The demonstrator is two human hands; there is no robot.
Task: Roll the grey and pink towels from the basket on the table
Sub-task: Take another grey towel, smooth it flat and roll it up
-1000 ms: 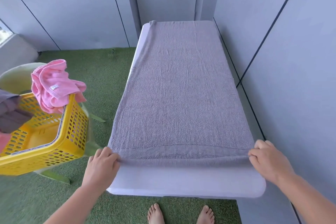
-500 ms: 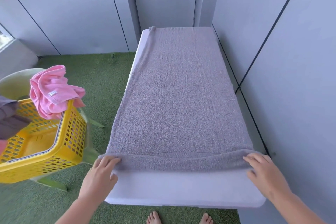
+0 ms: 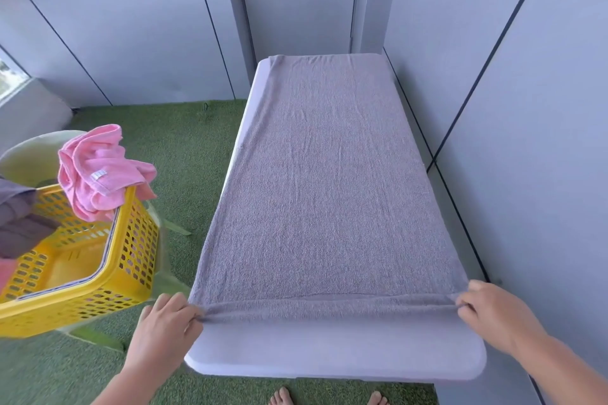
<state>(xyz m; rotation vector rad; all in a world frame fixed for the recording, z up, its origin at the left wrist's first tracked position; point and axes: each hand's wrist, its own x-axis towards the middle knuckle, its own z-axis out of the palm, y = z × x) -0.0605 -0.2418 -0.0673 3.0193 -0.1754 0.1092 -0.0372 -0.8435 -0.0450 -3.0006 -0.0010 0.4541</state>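
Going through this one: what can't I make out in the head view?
1. Yellow basket: left part cut off by frame edge, head view.
2. Dark cloth inside: mostly cut off likewise.
3. Left hand and right hand: fingertips hidden in fold of grey towel.

Home laundry corner: artificial turf (image 3: 184, 148), yellow basket (image 3: 139, 240)

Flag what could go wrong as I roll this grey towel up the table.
The left hand and right hand pinch the grey towel only at the ends of its first turn, so its middle may lag and roll loose.
The towel overhangs the left edge of the table, so the roll could skew.
The pink towel is draped over the rim of the yellow basket and might slip onto the grass.
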